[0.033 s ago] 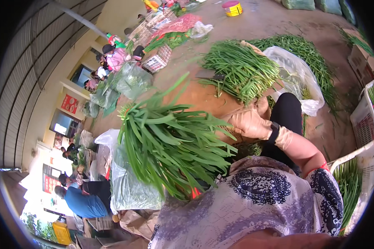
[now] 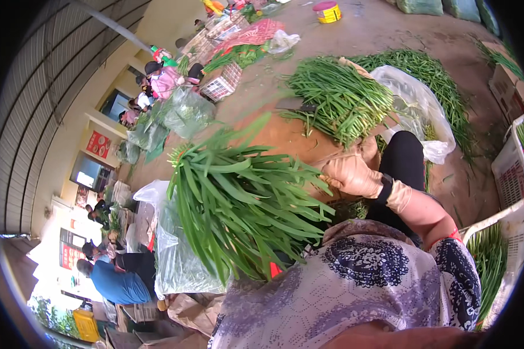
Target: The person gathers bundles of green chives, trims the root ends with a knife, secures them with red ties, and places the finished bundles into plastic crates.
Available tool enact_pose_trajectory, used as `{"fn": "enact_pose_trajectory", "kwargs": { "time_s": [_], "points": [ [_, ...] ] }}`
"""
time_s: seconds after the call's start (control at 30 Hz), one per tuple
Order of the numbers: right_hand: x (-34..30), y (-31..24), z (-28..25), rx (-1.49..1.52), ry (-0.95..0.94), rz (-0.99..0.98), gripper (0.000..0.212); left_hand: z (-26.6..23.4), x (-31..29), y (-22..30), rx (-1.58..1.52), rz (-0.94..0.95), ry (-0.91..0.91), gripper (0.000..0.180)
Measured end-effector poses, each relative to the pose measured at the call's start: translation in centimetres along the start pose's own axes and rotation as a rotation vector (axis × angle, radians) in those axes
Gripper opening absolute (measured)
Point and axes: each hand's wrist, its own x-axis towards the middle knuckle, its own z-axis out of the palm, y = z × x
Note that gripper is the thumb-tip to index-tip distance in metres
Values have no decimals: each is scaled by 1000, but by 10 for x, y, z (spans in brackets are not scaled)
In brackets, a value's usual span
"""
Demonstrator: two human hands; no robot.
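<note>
A large bunch of Chinese chives (image 2: 244, 203) is held up before me, its pale cut ends at the upper left and its flat leaf tips spread toward me and to the right. My left hand does not show; the leaves cover the place below them. In a pale, wrinkled glove, my right hand (image 2: 355, 175) is closed right at the leaf tips; whether it pinches a leaf is too small to tell. Beyond it, a heap of chives (image 2: 343, 99) lies on a brown board (image 2: 273, 136), beside a dark flat blade (image 2: 298, 106).
A clear plastic bag (image 2: 186, 270) lies left of the bunch, another plastic sheet (image 2: 416, 104) at the right. More greens (image 2: 448, 96) cover the floor behind it. White crates (image 2: 515, 232) stand close at my right. Other people (image 2: 122, 285) work at the left.
The bunch has shifted very slightly right. My right hand stays closed beside the leaf tips, almost in the same spot.
</note>
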Motion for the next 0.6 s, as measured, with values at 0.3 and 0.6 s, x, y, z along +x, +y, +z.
{"fn": "enact_pose_trajectory", "kwargs": {
  "time_s": [0.3,0.6],
  "points": [
    [-19,-8,-62,352,-157,337,40,-2,20,7,-25,-21,-71,86],
    [54,21,-24,1475,-126,305,81,18,62,19,5,-108,-254,87]
  ]
}}
